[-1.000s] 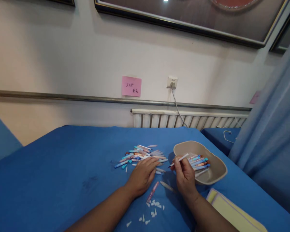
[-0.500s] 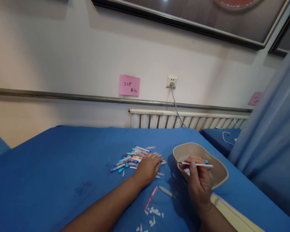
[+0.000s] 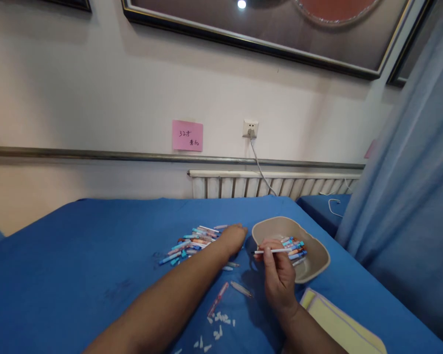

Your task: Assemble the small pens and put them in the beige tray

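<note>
My right hand (image 3: pixel 277 271) is closed round a thin white pen refill (image 3: pixel 275 251), held level just in front of a beige bowl (image 3: pixel 315 255). Several finished blue and orange pens (image 3: pixel 295 247) lie in that bowl. My left hand (image 3: pixel 234 238) reaches forward onto a heap of loose pen parts (image 3: pixel 192 240) on the blue cloth; its fingers rest on the heap, mostly hidden behind the wrist. A pink pen barrel (image 3: pixel 217 299) and a clear cap (image 3: pixel 240 288) lie between my forearms.
Small white bits (image 3: pixel 218 326) are scattered on the blue table cover (image 3: pixel 77 265) near me. A yellow pad (image 3: pixel 341 327) lies at the lower right. A blue curtain (image 3: pixel 409 196) hangs on the right. A radiator (image 3: pixel 273 186) and a wall socket (image 3: pixel 250 129) are behind.
My right hand drew back from over the bowl toward the left, still holding the refill. My left hand slid farther onto the heap. The view shifted to the right.
</note>
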Demonstrator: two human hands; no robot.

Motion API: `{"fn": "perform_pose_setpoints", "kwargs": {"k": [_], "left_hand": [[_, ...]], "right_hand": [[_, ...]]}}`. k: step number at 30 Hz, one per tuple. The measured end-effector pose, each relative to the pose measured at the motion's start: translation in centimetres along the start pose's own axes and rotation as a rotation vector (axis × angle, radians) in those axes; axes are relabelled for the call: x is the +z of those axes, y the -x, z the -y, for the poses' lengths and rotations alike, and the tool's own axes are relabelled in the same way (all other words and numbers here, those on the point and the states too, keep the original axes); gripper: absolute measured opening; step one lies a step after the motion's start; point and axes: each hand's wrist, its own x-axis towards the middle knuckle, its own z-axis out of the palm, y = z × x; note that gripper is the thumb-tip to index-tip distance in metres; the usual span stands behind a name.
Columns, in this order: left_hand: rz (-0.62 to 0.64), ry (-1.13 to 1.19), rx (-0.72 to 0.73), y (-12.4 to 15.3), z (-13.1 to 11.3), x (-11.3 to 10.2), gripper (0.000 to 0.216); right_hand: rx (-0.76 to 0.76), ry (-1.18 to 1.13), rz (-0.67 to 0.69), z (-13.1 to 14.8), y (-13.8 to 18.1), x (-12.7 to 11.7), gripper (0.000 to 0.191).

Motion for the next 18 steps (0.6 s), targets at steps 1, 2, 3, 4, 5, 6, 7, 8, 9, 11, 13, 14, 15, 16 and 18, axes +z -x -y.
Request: {"fn": "perform_pose_setpoints", "kwargs": {"k": [1, 2, 3, 4, 5, 6, 7, 8, 9, 11, 13, 14, 15, 16, 18], "left_hand": [[-0.022, 0.016, -0.005, 1.1, 0.3, -0.7, 0.017], [-0.048, 0.036, -0.011, 2.5, 0.6, -1.5, 0.018], [-0.074, 0.057, -0.016, 4.2, 0.9, -2.3, 0.018], [-0.103, 0.077, -0.025, 6.0, 1.2, -3.1, 0.019], [-0.123, 0.097, -0.037, 8.0, 1.5, -3.7, 0.019], [-0.146, 0.140, -0.051, 10.1, 1.7, -4.2, 0.018], [-0.186, 0.297, -0.088, 12.1, 1.9, -4.5, 0.015], [-0.199, 0.468, -0.149, 14.0, 2.0, -4.6, 0.015], [-0.194, 0.642, -0.231, 15.6, 2.1, -4.6, 0.016], [-0.210, 0.884, -0.353, 18.2, 2.2, -4.0, 0.023], [-0.263, 1.005, -0.425, 19.5, 2.2, -3.3, 0.028], [-0.290, 1.038, -0.445, 19.8, 2.2, -3.0, 0.030], [-0.312, 1.058, -0.456, 19.9, 2.3, -2.8, 0.031], [-0.323, 1.070, -0.456, 19.9, 2.3, -2.7, 0.031], [-0.309, 1.072, -0.436, 19.8, 2.5, -2.6, 0.031]], "right_hand": [[-0.004, 0.002, 0.014, 0.0, 0.1, 0.1, 0.018], [-0.006, 0.002, 0.036, 0.1, 0.3, 0.1, 0.018], [-0.006, 0.003, 0.064, 0.2, 0.5, 0.2, 0.018], [-0.004, 0.006, 0.095, 0.4, 0.7, 0.2, 0.019], [-0.001, 0.015, 0.126, 0.5, 1.0, 0.4, 0.020], [0.005, 0.031, 0.152, 0.7, 1.3, 0.5, 0.021], [0.016, 0.050, 0.174, 0.9, 1.6, 0.8, 0.022], [0.038, 0.068, 0.188, 1.1, 1.9, 1.2, 0.024], [0.078, 0.077, 0.196, 1.3, 2.2, 1.7, 0.025], [0.228, 0.051, 0.219, 1.6, 2.8, 3.1, 0.030], [0.432, -0.047, 0.233, 1.7, 3.3, 4.9, 0.036], [0.525, -0.120, 0.228, 1.7, 3.5, 5.8, 0.038], [0.597, -0.197, 0.208, 1.6, 3.7, 6.6, 0.040], [0.644, -0.265, 0.185, 1.4, 4.0, 7.3, 0.041], [0.693, -0.339, 0.147, 0.8, 4.6, 8.2, 0.042]]}}
